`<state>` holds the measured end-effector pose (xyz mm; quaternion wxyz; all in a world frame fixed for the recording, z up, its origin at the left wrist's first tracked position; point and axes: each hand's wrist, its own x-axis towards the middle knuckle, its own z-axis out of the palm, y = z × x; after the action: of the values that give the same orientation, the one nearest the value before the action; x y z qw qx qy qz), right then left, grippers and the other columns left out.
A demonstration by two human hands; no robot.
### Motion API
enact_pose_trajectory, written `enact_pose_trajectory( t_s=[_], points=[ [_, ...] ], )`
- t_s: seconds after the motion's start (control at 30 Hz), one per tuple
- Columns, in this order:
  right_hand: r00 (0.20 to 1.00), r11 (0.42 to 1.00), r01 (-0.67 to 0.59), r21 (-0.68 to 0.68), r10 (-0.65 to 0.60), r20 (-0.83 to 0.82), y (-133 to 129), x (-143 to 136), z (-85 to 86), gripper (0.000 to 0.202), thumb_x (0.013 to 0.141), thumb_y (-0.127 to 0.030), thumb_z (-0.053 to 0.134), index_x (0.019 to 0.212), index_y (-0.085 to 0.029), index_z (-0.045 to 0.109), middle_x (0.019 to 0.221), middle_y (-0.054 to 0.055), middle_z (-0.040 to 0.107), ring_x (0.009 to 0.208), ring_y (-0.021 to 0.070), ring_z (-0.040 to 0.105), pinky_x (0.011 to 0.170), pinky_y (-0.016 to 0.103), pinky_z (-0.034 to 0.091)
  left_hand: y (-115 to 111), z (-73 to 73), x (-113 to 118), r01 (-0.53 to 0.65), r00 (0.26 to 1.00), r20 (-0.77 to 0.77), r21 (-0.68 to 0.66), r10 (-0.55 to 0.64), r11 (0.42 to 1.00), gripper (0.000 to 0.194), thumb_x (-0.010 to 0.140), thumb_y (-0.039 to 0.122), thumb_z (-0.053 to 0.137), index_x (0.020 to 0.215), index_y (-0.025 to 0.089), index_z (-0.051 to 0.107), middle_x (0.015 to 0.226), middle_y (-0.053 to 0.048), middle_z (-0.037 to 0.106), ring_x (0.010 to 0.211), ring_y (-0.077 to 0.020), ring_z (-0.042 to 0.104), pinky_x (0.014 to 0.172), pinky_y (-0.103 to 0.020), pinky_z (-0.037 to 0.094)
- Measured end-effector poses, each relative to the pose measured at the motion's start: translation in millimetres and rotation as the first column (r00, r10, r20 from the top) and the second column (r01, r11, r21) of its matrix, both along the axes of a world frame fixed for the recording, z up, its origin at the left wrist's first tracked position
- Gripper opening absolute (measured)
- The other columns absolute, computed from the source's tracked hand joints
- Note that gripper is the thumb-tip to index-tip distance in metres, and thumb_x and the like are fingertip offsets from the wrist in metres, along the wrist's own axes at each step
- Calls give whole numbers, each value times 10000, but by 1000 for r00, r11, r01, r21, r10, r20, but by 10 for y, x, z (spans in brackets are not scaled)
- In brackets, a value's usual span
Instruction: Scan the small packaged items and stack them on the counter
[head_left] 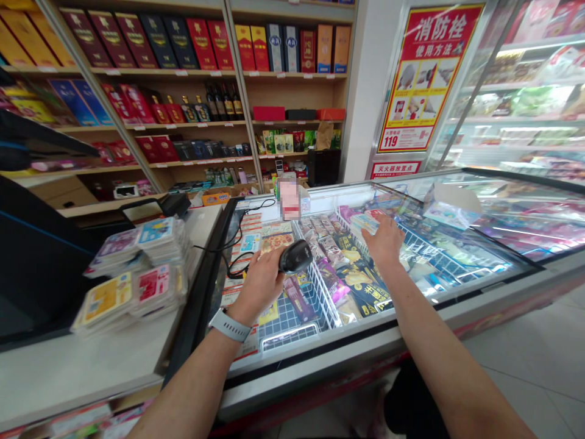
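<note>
A black barcode scanner point(296, 256) is gripped in my left hand point(262, 283), its head tilted to the right above the glass top of a chest freezer point(256, 381). From the scanner a black cable point(240, 235) runs back to the left. My right hand point(384, 241) is farther right over the glass, its fingers closed on a flat, clear-and-pale pack point(365, 221) with a bit of red at its end. Under the glass, wire baskets point(324, 299) hold several wrapped ice creams, partly hidden by my hands.
Stacks of flat plastic packs with coloured labels point(150, 286) stand on the white counter point(59, 381) to the left, near a dark monitor point(31, 256). An opened pale carton point(452, 204) sits on the freezer's right. Shelves of boxed bottles point(201, 42) line the back.
</note>
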<state>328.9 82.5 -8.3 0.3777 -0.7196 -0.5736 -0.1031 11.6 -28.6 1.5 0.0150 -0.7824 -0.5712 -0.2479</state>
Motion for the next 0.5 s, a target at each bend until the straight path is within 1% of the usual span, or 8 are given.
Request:
enact_pose_trajectory(
  t_s=[0.13,0.2,0.37,0.5],
  points=[
    [999,998,-38,59,39,-17,17,28,-14,315,916,-351,586,1159,-154,613,1171,182,672,1120,336,593,1016,520,386,3,1,-2,-1,1000,-5,3,1,1000,582,857,88,523,1430,187,496,1450,-138,636,1333,-295,609,1224,-571,332],
    [998,995,-51,86,54,-31,21,37,-12,270,927,-358,568,1105,-164,629,1142,173,684,1113,333,600,1021,525,392,1,7,0,-2,1000,-5,-2,2,1000,582,858,92,529,1431,191,495,1448,-136,638,1334,-296,608,1224,-571,332],
    [995,988,-44,150,57,-78,21,51,12,291,934,-369,555,1099,-153,660,1141,190,704,1089,344,620,1024,536,411,-7,29,10,3,1000,0,-6,-3,1000,575,858,93,536,1425,184,496,1443,-141,640,1342,-298,602,1225,-578,329],
    [995,986,-34,165,49,-88,11,71,27,333,951,-355,513,1139,-131,672,1125,204,712,1059,350,635,993,520,439,-8,29,16,-2,1000,-7,4,2,1000,561,863,103,545,1415,195,506,1424,-136,655,1325,-296,616,1217,-567,350]
  ],
)
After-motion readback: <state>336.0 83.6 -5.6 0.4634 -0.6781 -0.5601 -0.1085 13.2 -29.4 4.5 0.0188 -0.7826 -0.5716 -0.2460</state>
